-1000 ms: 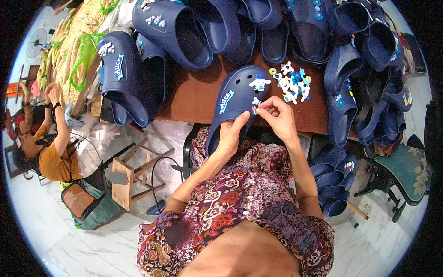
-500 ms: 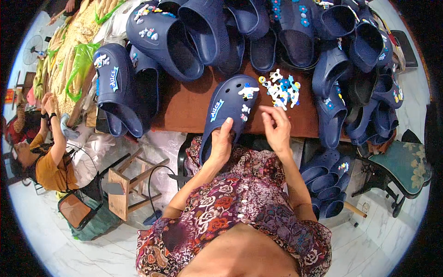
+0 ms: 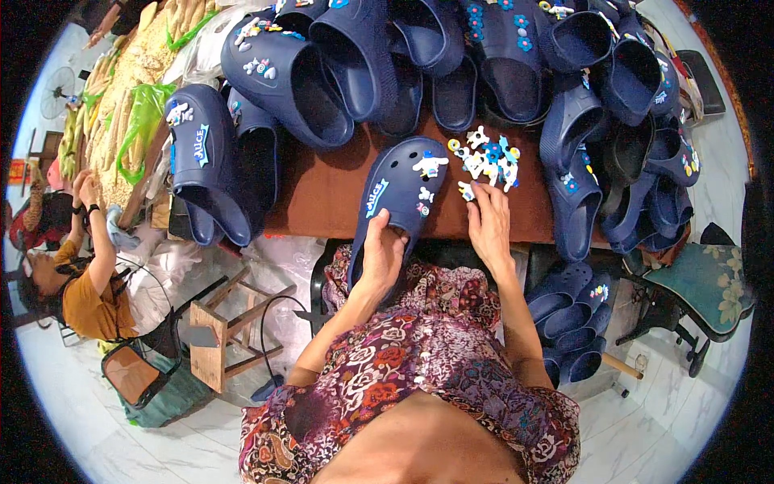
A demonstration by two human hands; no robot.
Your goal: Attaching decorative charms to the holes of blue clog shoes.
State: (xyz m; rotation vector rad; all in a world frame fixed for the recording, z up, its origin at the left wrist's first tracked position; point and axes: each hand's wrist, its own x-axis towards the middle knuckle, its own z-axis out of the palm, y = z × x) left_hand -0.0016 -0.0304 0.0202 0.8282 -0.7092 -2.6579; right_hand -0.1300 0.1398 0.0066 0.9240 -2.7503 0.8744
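My left hand grips a navy clog by its opening, thumb on top and the other fingers inside or hidden. The clog's toe points away from me over the brown table. Its upper carries a blue letter charm, a white character charm and smaller charms near its right side. To the right, my right hand lies with fingers stretched toward a pile of white, blue and yellow shoe charms. Its fingertips touch or nearly touch a small white-and-yellow charm at the pile's near edge.
Navy clogs crowd the back and sides of the brown table. More clogs sit below at right, near a green chair. At left are a wooden stool and another person with raised hands.
My right hand has shifted slightly right, from beside the clog to the charm pile's near edge, and a charm now shows at its fingertips. The left hand keeps the clog almost in place.
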